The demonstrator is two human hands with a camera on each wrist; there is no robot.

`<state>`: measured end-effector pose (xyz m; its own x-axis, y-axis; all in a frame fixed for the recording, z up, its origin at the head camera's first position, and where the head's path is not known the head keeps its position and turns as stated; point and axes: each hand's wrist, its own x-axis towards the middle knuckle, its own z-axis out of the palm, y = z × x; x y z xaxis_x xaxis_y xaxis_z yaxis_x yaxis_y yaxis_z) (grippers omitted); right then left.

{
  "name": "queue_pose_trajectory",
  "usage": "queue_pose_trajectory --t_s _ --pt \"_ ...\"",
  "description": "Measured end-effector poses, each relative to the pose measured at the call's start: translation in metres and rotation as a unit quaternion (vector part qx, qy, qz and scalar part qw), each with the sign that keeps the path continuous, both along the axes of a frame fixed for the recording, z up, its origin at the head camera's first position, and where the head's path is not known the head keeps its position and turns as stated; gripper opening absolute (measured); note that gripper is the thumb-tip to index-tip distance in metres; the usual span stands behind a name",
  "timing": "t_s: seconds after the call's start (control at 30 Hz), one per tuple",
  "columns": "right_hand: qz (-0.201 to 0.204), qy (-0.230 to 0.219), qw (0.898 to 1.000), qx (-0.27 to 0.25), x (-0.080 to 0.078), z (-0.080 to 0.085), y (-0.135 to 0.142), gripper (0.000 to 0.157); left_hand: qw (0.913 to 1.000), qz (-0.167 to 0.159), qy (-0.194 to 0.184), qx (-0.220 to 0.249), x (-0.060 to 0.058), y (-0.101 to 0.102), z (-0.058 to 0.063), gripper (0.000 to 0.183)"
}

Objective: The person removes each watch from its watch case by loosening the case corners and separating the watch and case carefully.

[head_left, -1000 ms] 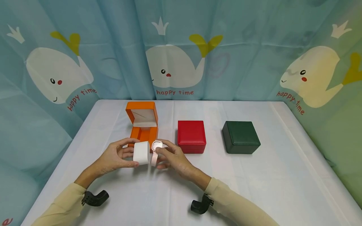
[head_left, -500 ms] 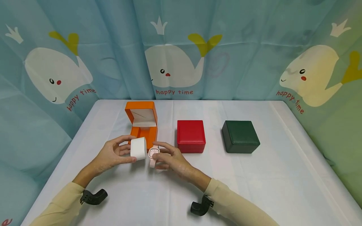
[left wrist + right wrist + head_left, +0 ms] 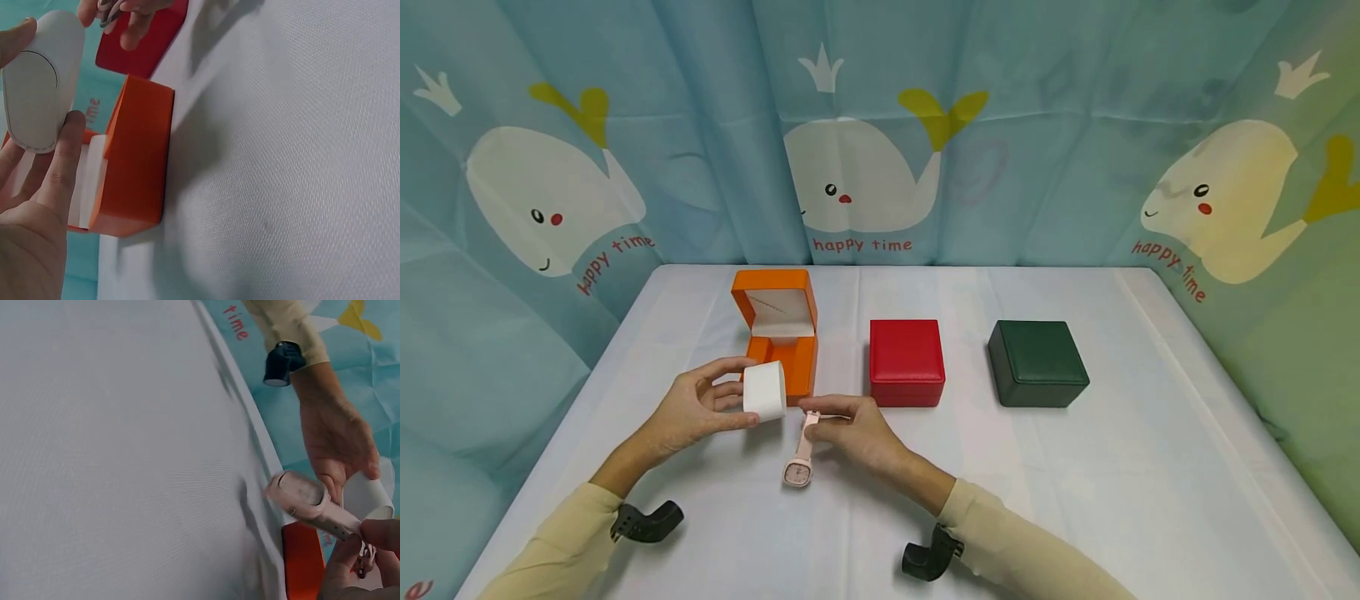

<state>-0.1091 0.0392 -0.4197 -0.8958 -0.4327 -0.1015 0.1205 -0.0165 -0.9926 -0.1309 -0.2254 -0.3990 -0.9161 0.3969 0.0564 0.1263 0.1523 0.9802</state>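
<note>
In the head view my left hand (image 3: 703, 404) grips a white watch cushion (image 3: 764, 391) between thumb and fingers, just in front of the open orange watch box (image 3: 802, 367). The left wrist view shows the flat oval end of the cushion (image 3: 31, 100). My right hand (image 3: 861, 435) pinches a pale pink wristwatch (image 3: 798, 472) by its strap near the buckle end, so the dial hangs down toward me. In the right wrist view the watch (image 3: 303, 490) stretches out from the fingertips, apart from the cushion. The orange box's inside is partly hidden by the cushion.
A closed red box (image 3: 907, 362) stands right of the orange one, and a closed dark green box (image 3: 1040, 364) farther right. All sit on a table with a white cloth (image 3: 1120, 500). A printed blue-green curtain (image 3: 1045, 200) surrounds the table's back and sides.
The watch has come away from beside the cushion; its dial swung down toward me as my right fingers took the strap end. The left hand shifted slightly left with the cushion.
</note>
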Motion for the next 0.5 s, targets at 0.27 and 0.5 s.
queue_pose_trajectory --t_s 0.27,0.5 --pt "0.017 -0.011 1.000 -0.016 0.001 -0.002 -0.007 0.039 0.9997 0.014 0.019 0.005 -0.001 -0.001 0.001 0.072" --pt "0.018 -0.049 0.998 -0.021 -0.002 -0.003 -0.021 0.038 0.9989 0.027 0.028 0.027 -0.004 -0.006 0.001 0.068"
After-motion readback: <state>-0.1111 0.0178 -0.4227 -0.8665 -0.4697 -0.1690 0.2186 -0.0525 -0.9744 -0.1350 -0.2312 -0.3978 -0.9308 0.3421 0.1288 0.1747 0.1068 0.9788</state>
